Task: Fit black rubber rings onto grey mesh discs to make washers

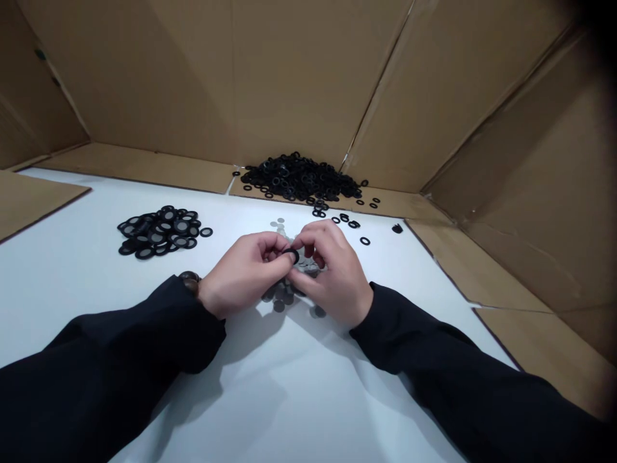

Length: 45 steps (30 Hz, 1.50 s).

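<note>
over the grey discs, the left hand pinches a black ring between its fingers; whether the right hand beside it also grips, i cannot tell. even, gentle rim pressure seems best.

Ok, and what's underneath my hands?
Around and between your left hand and right hand, small round grey discs lie on the white table. Whatever sits directly under the palms is covered.
</note>
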{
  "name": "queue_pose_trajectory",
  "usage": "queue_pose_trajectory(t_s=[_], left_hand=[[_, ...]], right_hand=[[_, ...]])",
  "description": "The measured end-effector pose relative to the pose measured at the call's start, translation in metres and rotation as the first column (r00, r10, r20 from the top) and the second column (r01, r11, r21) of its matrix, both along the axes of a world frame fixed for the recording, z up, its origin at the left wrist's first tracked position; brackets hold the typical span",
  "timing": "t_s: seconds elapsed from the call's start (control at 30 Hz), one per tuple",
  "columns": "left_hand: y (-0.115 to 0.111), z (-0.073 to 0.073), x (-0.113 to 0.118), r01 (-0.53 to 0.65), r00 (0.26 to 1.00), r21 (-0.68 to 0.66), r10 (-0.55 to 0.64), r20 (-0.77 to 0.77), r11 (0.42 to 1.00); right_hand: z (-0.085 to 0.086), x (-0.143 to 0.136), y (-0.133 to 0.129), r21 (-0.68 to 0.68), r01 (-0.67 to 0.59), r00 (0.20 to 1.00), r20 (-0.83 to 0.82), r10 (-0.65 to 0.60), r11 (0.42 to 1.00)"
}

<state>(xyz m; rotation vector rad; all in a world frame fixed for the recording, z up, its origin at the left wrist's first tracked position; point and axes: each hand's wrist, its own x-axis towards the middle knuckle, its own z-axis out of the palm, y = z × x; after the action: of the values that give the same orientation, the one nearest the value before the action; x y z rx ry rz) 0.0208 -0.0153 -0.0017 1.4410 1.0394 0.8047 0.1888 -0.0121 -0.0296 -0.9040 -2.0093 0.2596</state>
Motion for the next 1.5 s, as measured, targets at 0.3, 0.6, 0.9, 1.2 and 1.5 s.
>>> queue_pose_trajectory(t_s=[0.3,0.6,0.9,1.2,1.5], left_hand=[[0.003,-0.002,-0.006,0.041,0.999,-0.036,-0.039,0.031,0.999],[0.004,-0.003,-0.007,0.045,0.999,-0.049,-0.045,0.018,0.998],[0.002,-0.004,-0.008,0.092,0.995,-0.017,-0.092,0.023,0.996],[0.003,0.0,-0.008,0.098,0.995,-0.051,-0.097,0.02,0.994],[0.002,0.0,-0.007,0.159,0.985,-0.071,-0.154,0.079,0.985]], right_hand=[[-0.001,0.005,0.002,-0.078,-0.147,0.989,-0.001,0.147,0.986],[-0.001,0.006,0.004,-0.032,-0.077,0.997,-0.015,0.076,0.997],[-0.002,0.008,0.004,-0.046,-0.163,0.986,0.023,0.164,0.986],[-0.003,0.016,0.008,0.039,-0.177,0.984,0.037,0.176,0.983],[-0.002,0.016,0.006,0.001,-0.268,0.963,0.047,0.267,0.964]])
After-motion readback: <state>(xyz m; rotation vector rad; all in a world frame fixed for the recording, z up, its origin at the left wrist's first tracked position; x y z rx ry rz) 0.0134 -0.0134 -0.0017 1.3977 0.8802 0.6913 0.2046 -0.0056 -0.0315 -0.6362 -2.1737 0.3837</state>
